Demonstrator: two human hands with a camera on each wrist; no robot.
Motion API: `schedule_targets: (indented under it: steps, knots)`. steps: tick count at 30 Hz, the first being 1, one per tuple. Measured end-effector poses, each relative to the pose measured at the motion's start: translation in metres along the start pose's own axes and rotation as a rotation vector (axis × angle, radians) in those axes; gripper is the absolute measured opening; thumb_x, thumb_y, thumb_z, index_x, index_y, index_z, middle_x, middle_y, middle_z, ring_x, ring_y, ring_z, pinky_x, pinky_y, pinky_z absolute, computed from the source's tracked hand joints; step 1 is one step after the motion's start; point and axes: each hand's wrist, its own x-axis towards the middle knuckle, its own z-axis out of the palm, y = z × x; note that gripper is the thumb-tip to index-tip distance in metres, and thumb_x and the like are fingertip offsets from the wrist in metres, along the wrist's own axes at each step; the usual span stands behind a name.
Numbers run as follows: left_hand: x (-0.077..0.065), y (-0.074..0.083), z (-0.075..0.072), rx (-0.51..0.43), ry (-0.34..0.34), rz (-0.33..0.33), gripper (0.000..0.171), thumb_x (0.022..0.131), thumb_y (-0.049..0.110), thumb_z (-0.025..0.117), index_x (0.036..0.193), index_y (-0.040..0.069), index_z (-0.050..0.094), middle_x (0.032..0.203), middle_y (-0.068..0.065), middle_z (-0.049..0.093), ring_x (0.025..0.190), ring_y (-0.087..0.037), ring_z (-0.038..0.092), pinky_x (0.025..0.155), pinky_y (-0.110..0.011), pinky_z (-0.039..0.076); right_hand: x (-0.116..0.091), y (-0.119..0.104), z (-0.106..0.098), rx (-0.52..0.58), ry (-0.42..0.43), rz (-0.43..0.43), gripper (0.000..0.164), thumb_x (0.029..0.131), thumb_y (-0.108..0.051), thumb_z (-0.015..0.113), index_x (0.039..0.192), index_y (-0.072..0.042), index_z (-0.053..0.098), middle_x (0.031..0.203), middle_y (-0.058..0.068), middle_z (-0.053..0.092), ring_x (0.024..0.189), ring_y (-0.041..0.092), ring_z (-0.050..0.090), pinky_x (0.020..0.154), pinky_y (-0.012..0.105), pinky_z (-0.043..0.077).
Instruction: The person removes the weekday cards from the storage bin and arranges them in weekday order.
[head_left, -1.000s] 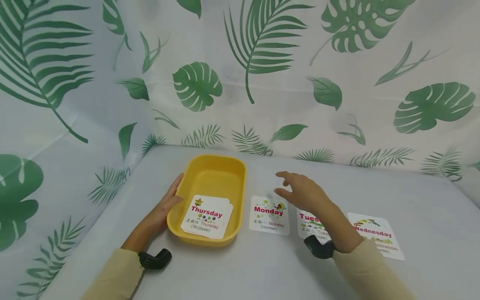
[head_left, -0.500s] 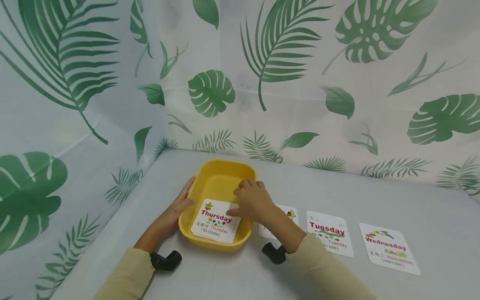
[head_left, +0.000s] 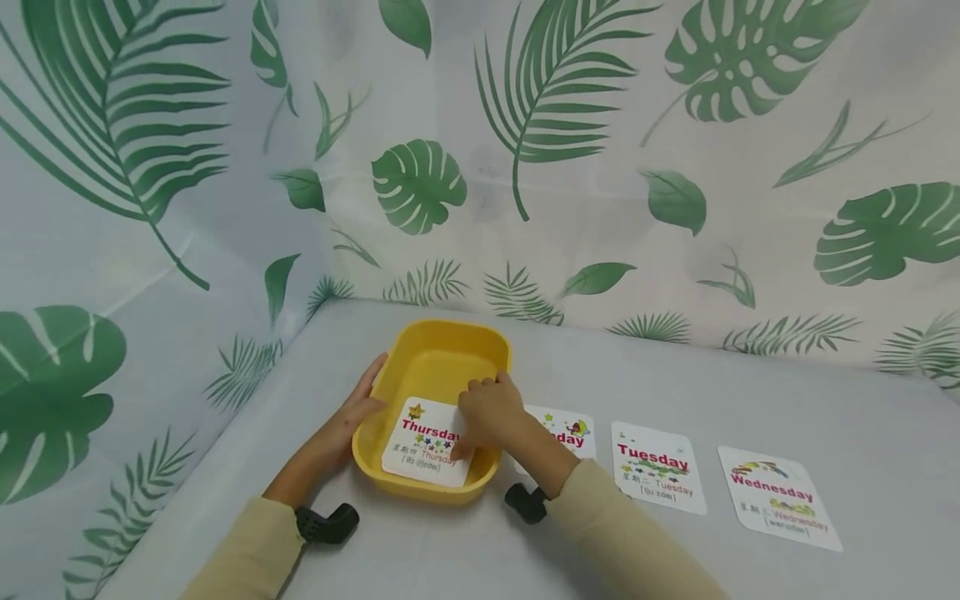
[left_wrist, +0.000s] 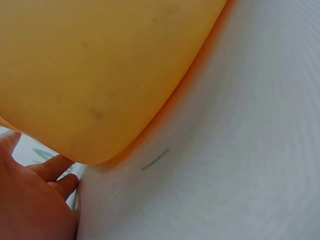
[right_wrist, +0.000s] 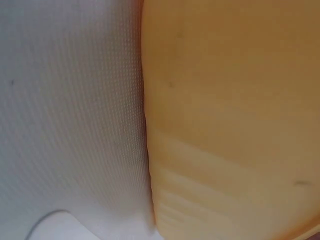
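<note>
A yellow plastic tray [head_left: 442, 358] stands on the table with a small stack of white weekday cards inside, the Thursday card [head_left: 420, 446] on top. My left hand [head_left: 345, 429] rests along the tray's left side, fingers straight outside the wall and thumb at the rim. Inside the tray, my right hand [head_left: 491, 412] has its fingers curled at the card's right edge and its thumb on the card's face; the fingertips are hidden. In both wrist views the tray's outer wall [left_wrist: 110, 75] fills much of the picture.
To the right of the tray lie the Monday card [head_left: 577, 442], partly behind the right forearm, the Tuesday card [head_left: 656, 467] and the Wednesday card [head_left: 780, 500], in a row. Behind the table hangs a leaf-patterned cloth [head_left: 570, 200].
My right hand has come left from above the Monday and Tuesday cards into the tray, its thumb sliding onto the Thursday card. The left hand stays at the tray. The head view has shifted slightly.
</note>
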Motion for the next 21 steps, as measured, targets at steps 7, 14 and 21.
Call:
schedule_targets:
  steps: [7, 14, 21]
  knots:
    - [-0.0013, -0.0007, -0.0008, -0.003, 0.005, 0.002, 0.069, 0.089, 0.014, 0.034, 0.146, 0.034, 0.001, 0.155, -0.002, 0.002, 0.138, -0.028, 0.017, 0.111, -0.047, 0.015, -0.0021, -0.0005, -0.0011, 0.007, 0.032, -0.010, 0.078, 0.061, -0.054, 0.075, 0.123, -0.012, 0.054, 0.108, 0.003, 0.058, 0.094, 0.020, 0.047, 0.086, 0.033, 0.032]
    - [-0.0051, 0.0017, 0.0015, -0.005, 0.003, -0.005, 0.070, 0.088, 0.014, 0.034, 0.146, 0.034, 0.000, 0.155, -0.002, -0.001, 0.139, -0.028, 0.014, 0.111, -0.047, 0.013, -0.0040, -0.0021, -0.0002, 0.045, 0.021, -0.011, 0.077, 0.062, -0.047, 0.076, 0.127, -0.014, 0.052, 0.111, 0.004, 0.058, 0.094, 0.019, 0.048, 0.090, 0.035, 0.031]
    - [-0.0029, 0.0021, 0.0031, 0.005, 0.011, 0.003, 0.070, 0.088, 0.014, 0.034, 0.147, 0.032, 0.001, 0.155, -0.002, 0.000, 0.140, -0.027, 0.010, 0.112, -0.047, 0.009, -0.0050, 0.0019, 0.0037, 0.145, 0.128, 0.006, 0.080, 0.061, -0.042, 0.080, 0.130, -0.017, 0.049, 0.099, 0.004, 0.045, 0.091, 0.020, 0.039, 0.081, 0.032, 0.030]
